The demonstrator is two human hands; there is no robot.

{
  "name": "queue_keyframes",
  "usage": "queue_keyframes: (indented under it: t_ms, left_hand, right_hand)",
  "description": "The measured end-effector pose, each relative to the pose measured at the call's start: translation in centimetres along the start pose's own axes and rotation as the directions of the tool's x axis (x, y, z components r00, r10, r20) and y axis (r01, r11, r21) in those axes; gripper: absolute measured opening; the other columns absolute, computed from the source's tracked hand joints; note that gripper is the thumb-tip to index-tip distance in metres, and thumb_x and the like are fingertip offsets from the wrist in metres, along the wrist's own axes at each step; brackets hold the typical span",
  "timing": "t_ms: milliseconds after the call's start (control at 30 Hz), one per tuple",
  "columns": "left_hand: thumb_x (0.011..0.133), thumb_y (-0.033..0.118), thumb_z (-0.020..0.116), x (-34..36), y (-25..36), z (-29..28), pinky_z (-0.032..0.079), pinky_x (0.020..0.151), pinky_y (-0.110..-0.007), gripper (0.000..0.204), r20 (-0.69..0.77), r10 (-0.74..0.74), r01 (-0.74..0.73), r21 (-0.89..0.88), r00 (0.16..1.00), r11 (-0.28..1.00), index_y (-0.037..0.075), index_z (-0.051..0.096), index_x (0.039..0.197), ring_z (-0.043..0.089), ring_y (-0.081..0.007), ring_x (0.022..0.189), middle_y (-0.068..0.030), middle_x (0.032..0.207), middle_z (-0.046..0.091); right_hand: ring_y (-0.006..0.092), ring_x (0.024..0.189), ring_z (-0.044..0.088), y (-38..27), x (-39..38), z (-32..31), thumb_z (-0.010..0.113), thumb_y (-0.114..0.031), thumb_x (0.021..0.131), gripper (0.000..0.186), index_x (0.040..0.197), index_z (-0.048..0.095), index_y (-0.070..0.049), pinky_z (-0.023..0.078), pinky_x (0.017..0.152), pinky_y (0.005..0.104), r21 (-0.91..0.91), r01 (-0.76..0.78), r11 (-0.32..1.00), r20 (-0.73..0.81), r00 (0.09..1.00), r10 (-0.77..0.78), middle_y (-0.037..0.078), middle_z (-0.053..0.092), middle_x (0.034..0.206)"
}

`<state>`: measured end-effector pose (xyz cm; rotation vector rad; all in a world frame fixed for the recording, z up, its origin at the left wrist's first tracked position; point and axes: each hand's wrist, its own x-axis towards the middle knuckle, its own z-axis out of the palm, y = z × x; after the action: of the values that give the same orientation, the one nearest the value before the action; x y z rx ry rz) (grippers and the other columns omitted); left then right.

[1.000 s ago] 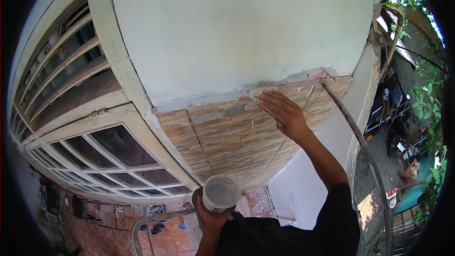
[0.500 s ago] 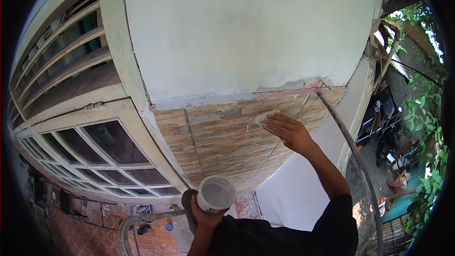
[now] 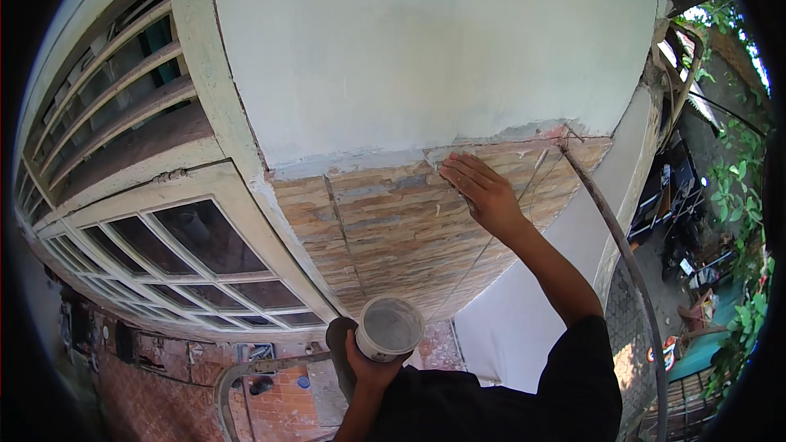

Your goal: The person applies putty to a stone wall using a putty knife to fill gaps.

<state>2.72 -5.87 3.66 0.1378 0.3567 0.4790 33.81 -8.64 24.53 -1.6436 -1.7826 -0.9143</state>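
My left hand (image 3: 377, 370) is wrapped round a white plastic tub (image 3: 366, 348), held upright in front of my body. Greyish-white paste (image 3: 391, 327) shows inside it. My right hand (image 3: 481, 188) is raised to the wall, fingers together and bent over a thin, whitish piece at their tips, mostly hidden, so I cannot make out its kind. The fingertips are at the upper edge of the stone-patterned tiles (image 3: 385, 229), just under the smooth pale wall (image 3: 426, 57). A rough grey strip (image 3: 352, 165) runs along that joint.
A white-framed window (image 3: 205, 237) and louvred vent (image 3: 115, 90) stand on the left. A long bent pole (image 3: 614, 229) slants down close to my right arm. Below are a curved metal bar (image 3: 225, 389) and reddish floor tiles (image 3: 278, 405). Green plants (image 3: 737, 213) grow at far right.
My right hand has moved up and slightly left, from the tile face to the joint under the pale wall. The tub in my left hand sits slightly further right and higher in view.
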Motion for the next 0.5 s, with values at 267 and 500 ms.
queue_keyframes:
  t_ms: [267, 500]
  left_hand:
    - [0.091, 0.064, 0.035, -0.2, 0.9, 1.0, 0.039, 0.096, -0.060, 0.065, -0.027, 0.018, -0.017, 0.039, 0.999, 0.999, 0.022, 0.047, 0.140, 0.043, -0.0346, 0.130, -0.0093, 0.142, 0.046]
    - [0.090, 0.064, 0.035, 0.7, 1.6, -0.1, 0.042, 0.092, -0.058, 0.066, -0.135, 0.024, -0.022, 0.014, 0.991, 1.000, 0.022, 0.048, 0.139, 0.045, -0.0346, 0.127, -0.0097, 0.139, 0.049]
  right_hand:
    - [0.0250, 0.117, 0.062, 1.3, -2.3, -3.3, 0.066, 0.003, 0.078, 0.044, 0.121, 0.065, -0.010, 0.049, 0.105, 0.0412, 0.066, 0.056, 0.996, 0.103, 0.993, -0.063, 0.006, 0.066, 0.123]
    - [0.0267, 0.122, 0.059, 0.7, -0.4, 1.4, 0.068, 0.000, 0.078, 0.045, 0.122, 0.065, -0.009, 0.048, 0.107, 0.0414, -0.020, 0.048, 0.999, -0.088, 0.995, -0.050, 0.006, 0.064, 0.126]
